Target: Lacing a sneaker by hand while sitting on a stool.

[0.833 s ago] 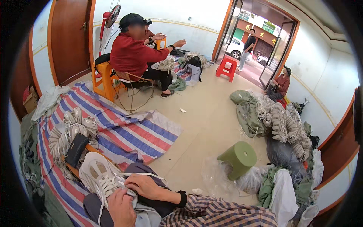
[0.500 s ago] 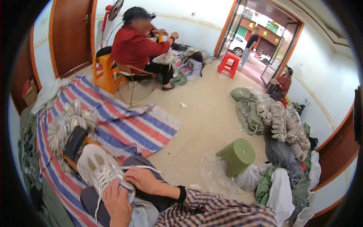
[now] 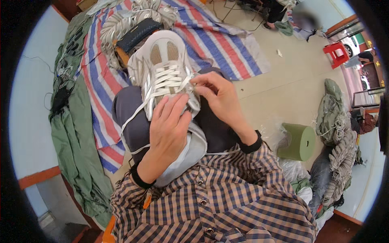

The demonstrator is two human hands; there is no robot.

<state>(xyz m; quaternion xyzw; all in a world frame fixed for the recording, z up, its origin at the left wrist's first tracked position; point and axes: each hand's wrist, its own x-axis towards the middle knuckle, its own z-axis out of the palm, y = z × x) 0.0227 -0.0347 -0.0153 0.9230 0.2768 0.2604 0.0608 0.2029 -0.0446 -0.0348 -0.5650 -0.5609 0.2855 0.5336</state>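
A white and beige sneaker (image 3: pixel 176 47) points away from me on my lap, with flat white laces (image 3: pixel 168 77) crossed over its tongue. My left hand (image 3: pixel 168 127) holds the shoe at its tongue and collar, fingers laid over the top; its thumb is hidden. At the shoe's right side, my right hand (image 3: pixel 219 95) is closed in a pinch on a shoelace (image 3: pixel 187 81) near the upper eyelets. A loose lace end (image 3: pixel 135 113) trails down over my left thigh. Under my left wrist lies a pale cloth (image 3: pixel 178 160).
A dark padded block (image 3: pixel 139 34) stands just beyond the shoe. More sneakers (image 3: pixel 117 30) are bunched on the striped sheet (image 3: pixel 227 40). Green cloth (image 3: pixel 73 141) lies left. A green stool (image 3: pixel 298 141), plastic bags (image 3: pixel 291 170) and bundled shoes (image 3: pixel 342 158) are right; a red stool (image 3: pixel 335 54) stands farther off.
My view has tilted down and turned, so the shoe and hands now sit nearer the middle. My right hand has shifted to the shoe's right lace edge. The left stays at the tongue.
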